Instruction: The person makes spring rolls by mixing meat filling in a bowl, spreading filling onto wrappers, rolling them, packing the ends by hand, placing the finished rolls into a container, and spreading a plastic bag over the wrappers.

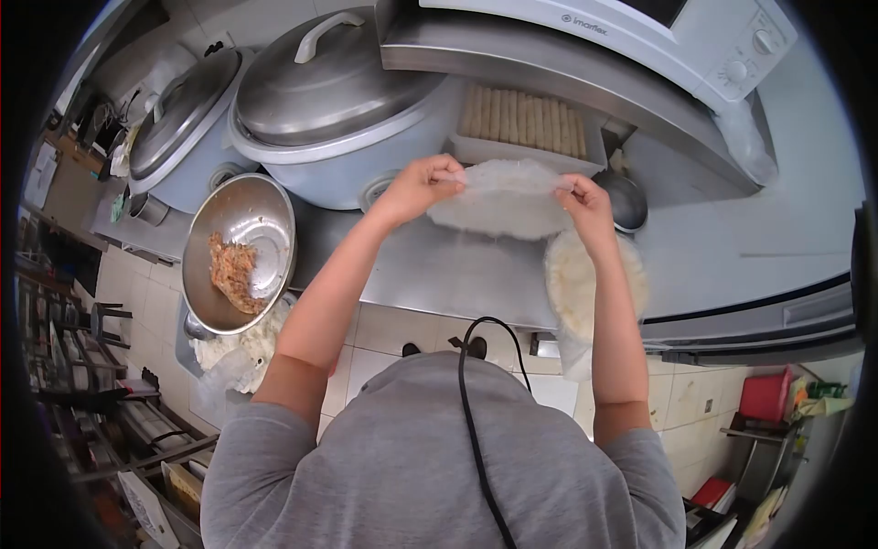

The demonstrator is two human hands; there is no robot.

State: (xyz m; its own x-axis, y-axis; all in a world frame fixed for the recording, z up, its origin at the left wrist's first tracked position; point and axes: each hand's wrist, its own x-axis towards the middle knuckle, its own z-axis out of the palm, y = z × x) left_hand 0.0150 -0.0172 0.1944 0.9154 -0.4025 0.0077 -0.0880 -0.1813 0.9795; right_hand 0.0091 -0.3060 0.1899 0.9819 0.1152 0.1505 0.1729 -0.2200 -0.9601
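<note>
"Pale tiled floor (361,357) below, brushed stainless-steel counter (430,265) across the middle, corners of the view lost in black."

"And what of the hidden parts?"

"Underside of the thin, translucent white sheet (503,203), out of sight. Below the right forearm, partly covered: round stack of cream-coloured wrappers (569,284), near the counter's front edge. Behind the right hand (585,206), half lost, a dark round metal pan (629,199). Cut off at the top, a white microwave (640,37) with two dials."

"Where exactly, that sheet?"

"Stretched between both hands, above the counter, just in front of a whitish plastic tray (521,154) full of slim tan rolls (521,119). Touching the stack or merely overlapping in view? Hard to say."

"And the grip?"

"Left hand (425,190): thumb and fingers pinched together on one upper edge. Right: likewise, on the opposite edge."

"Anything standing in the way?"

"Overhanging the tray, a steel shelf (549,75). Left of the hands, two pale-blue pots with domed steel lids, the larger (338,82) nearer. In front of those, a tilted steel bowl (272,256) of orange-brown filling (233,274), partly hiding a mass of white shreds (242,352)."
</note>
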